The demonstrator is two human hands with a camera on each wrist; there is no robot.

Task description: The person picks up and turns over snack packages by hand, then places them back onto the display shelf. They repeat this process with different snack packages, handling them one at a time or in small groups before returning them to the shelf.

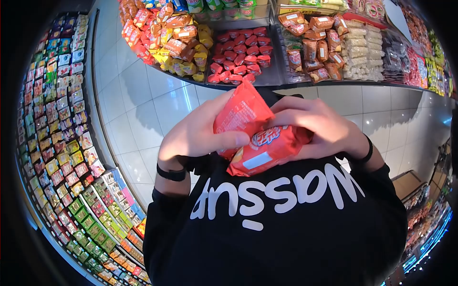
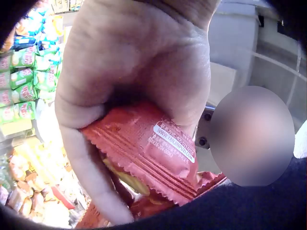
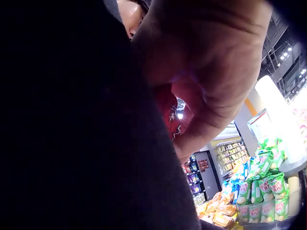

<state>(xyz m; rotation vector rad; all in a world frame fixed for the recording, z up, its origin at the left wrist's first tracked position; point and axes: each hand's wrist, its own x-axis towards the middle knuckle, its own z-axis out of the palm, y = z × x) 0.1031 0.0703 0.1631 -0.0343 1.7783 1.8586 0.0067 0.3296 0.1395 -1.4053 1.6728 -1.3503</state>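
Note:
My left hand grips a red snack packet in front of the chest, its thumb lying across the packet's lower part. The left wrist view shows that packet's crimped end and small white print, with the fingers curled round its side. A second red snack packet, with a blue-and-white logo and a blank white label, is held by my right hand. The two packets overlap. In the right wrist view a dark sleeve hides most of the scene, and only a strip of red wrapper shows beside the fingers.
Ahead stands a display counter with red packets, orange-brown packets, yellow packets and pale wrapped rolls. A long shelf of small packages runs along the left. Tiled floor lies between them.

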